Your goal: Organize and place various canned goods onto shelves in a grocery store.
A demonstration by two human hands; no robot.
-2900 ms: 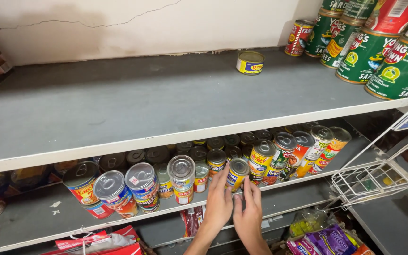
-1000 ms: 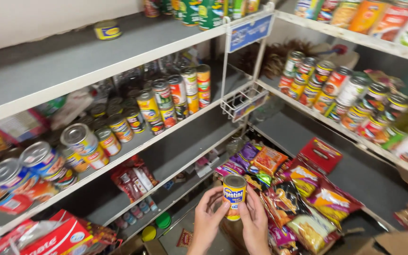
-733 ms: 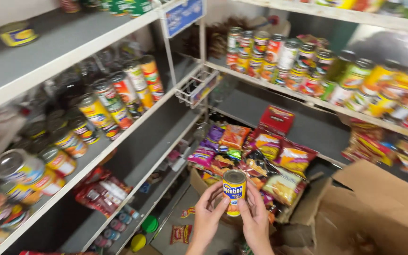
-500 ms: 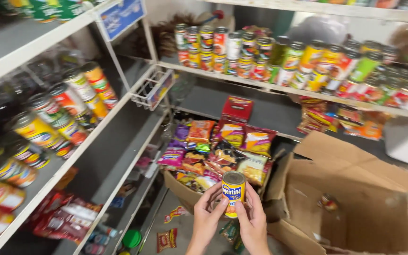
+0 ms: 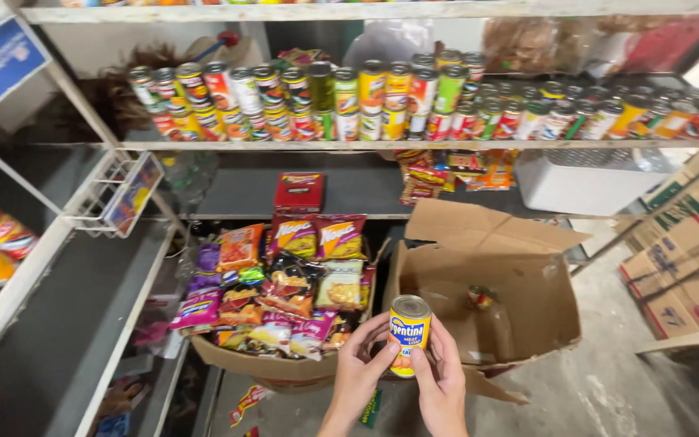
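Yellow meat can (image 5: 408, 334) gripped upright between left hand (image 5: 360, 368) and right hand (image 5: 443, 380), at 6 o'clock. View has swung from can shelf; now open cardboard box (image 5: 519, 291) just beyond, 1 o'clock; snack-packet box (image 5: 269, 366) at 10 o'clock.

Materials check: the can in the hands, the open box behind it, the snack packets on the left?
Can: likely metal, shiny silver lid and rim, glossy yellow printed label. Open box: brown corrugated cardboard, matte, creased flaps. Snack packets: seemingly thin plastic film, crinkled, glossy highlights. Both hands, left and right, hold the can.
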